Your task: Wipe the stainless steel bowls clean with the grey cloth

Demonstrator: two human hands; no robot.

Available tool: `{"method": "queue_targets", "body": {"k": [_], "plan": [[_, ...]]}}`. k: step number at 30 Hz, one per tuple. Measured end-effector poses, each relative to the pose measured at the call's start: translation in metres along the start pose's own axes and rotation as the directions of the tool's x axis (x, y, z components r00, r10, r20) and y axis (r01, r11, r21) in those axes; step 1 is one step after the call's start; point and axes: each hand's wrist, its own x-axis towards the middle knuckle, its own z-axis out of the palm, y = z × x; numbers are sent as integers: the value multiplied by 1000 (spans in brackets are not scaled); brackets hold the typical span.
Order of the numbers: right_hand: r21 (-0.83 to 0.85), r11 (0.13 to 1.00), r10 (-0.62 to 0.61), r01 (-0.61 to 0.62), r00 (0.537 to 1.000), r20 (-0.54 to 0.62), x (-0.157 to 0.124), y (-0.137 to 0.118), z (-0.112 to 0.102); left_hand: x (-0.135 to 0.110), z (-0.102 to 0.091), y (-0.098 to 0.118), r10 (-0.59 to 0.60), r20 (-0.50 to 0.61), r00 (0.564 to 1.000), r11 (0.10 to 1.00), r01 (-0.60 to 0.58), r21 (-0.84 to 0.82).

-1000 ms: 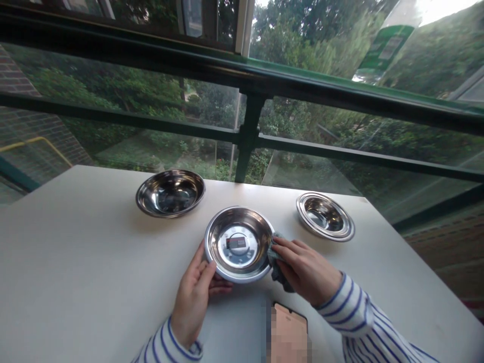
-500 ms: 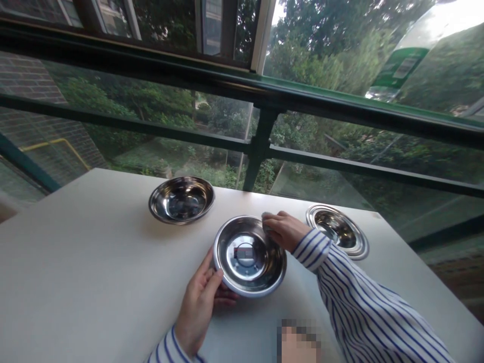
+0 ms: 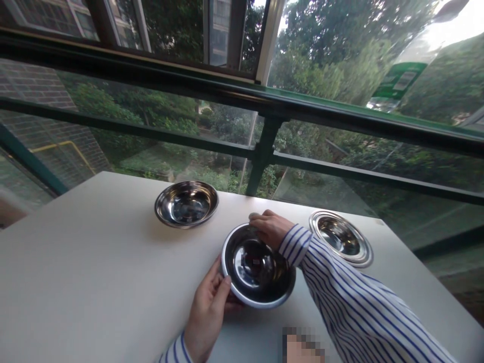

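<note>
A shiny steel bowl (image 3: 260, 297) is tilted above the white table, its inside turned partly towards me. My left hand (image 3: 209, 310) grips its left rim, thumb on the outer edge and fingers underneath. At the far rim, my right hand (image 3: 271, 229) is closed around a small pale cloth-like wad (image 3: 254, 217), pressed to the edge. Most of the wad is hidden by the fingers. Further back on the left stands a second steel bowl (image 3: 187, 204). To the right, partly behind my striped sleeve, lies a wide-rimmed steel bowl (image 3: 341, 238).
The white table (image 3: 94, 267) ends at a dark green railing (image 3: 260, 146) with glass behind it. A bottle with a green label (image 3: 399, 80) is at the upper right, by the rail. Another person's blurred skin (image 3: 11, 209) shows at the left edge.
My right hand has slid leftward along the far rim with the wad. The bowl's tilt has changed slightly, and my left hand still holds it. The view has shifted a little.
</note>
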Motion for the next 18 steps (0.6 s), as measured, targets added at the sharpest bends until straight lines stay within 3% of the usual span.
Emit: {"method": "queue_targets", "body": {"k": [5,8,13,18], "plan": [[-2,998,70,-70,997,-6,-48,17,-3,1,2,-1,27,36,999,998,-29,55],[-3,996,87,-87,996,-10,-58,19,-2,2,0,-2,12,53,999,999,-15,53],[1,999,47,-47,999,-25,-27,11,1,5,-3,-1,-24,73,997,999,22,40],[35,996,-83,84,996,-24,19,-9,6,6,-3,0,-22,53,998,1000,21,17]]}}
